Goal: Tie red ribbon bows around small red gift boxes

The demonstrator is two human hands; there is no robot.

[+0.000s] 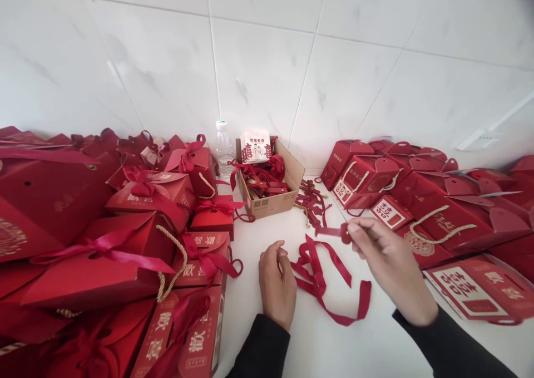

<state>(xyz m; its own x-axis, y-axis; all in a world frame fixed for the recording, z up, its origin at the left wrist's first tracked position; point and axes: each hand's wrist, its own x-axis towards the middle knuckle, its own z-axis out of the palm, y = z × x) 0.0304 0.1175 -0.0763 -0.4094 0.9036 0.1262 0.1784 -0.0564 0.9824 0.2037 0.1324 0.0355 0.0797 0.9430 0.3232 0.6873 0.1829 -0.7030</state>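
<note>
A long red ribbon (323,280) lies looped on the white table between my hands. My right hand (387,261) pinches one end of it with a small red tag (334,231), lifted a little above the table. My left hand (276,286) rests on the table with fingers curled, touching the ribbon's left loop near its thumb and forefinger. Both sleeves are black.
Red gift boxes with bows and rope handles (125,244) pile up on the left. Flat red boxes (438,211) are stacked on the right. An open cardboard box of ribbons (271,186) and a clear plastic bottle (223,144) stand by the tiled wall. Loose ribbons (311,200) lie beside it.
</note>
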